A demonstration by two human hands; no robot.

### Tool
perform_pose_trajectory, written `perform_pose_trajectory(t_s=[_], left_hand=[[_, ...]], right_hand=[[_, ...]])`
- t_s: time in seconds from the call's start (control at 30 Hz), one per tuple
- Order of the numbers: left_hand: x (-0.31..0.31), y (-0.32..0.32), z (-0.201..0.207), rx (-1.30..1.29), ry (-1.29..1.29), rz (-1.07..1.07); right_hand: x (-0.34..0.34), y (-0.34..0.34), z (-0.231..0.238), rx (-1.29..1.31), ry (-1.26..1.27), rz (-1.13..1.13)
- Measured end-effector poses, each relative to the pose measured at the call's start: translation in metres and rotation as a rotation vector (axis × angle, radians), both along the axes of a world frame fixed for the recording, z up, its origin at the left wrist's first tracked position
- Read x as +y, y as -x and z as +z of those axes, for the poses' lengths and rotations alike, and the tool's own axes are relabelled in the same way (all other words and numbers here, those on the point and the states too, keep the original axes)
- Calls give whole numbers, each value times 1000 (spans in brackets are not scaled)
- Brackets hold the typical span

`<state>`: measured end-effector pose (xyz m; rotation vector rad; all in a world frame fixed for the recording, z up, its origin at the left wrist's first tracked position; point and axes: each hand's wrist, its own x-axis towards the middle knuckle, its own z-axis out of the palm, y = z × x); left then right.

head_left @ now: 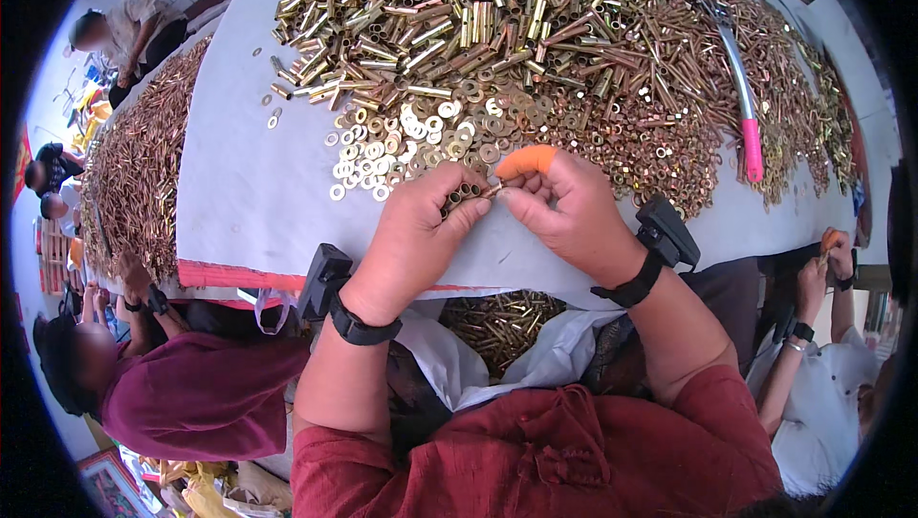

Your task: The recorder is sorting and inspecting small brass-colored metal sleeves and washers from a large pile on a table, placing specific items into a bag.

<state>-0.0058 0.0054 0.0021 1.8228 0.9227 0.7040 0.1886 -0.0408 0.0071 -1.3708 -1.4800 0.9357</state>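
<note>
My left hand (421, 221) is closed around several short brass-coloured metal tubes (461, 198), their round open ends showing between thumb and fingers. A thin brass-coloured metal piece (492, 190) sticks out toward my right hand (569, 202), whose thumb and fingers pinch at its end; its exact kind is hard to make out. An orange cover (526, 160) wraps one finger of that hand. Just beyond my hands lie flat washers (382, 145) and, to the right, small nuts (660, 150). Farther back is a big heap of metal tubes (459, 25).
Long thin bolts (669, 1) pile up at the far right, near a tool with a pink handle (751, 150). An open white bag (445, 355) in my lap holds metal parts (502, 327). Co-workers sit on both sides, one in a purple shirt (201, 389).
</note>
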Motion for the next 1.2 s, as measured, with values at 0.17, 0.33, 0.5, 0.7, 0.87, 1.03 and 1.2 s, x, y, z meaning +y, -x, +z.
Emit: perform_pose_trajectory(t_s=[0.17,0.33,0.5,0.7,0.87,1.03,1.2], left_hand=[[1,1,0,34,-15,-79],[0,6,6,-39,184,52],[2,5,0,-54,202,75],[2,4,6,-50,262,100],[3,4,5,-38,228,89],[3,2,-1,64,-93,-50],[0,0,1,67,-56,-78]], right_hand=[[0,-6,1,-235,-78,135],[-4,-20,16,-499,-32,31],[-6,-19,6,-871,-178,-5],[-10,-21,10,-861,-189,-37],[-10,-23,9,-911,-194,-43],[-8,-18,17,-374,-20,12],[-8,-11,3,153,197,102]])
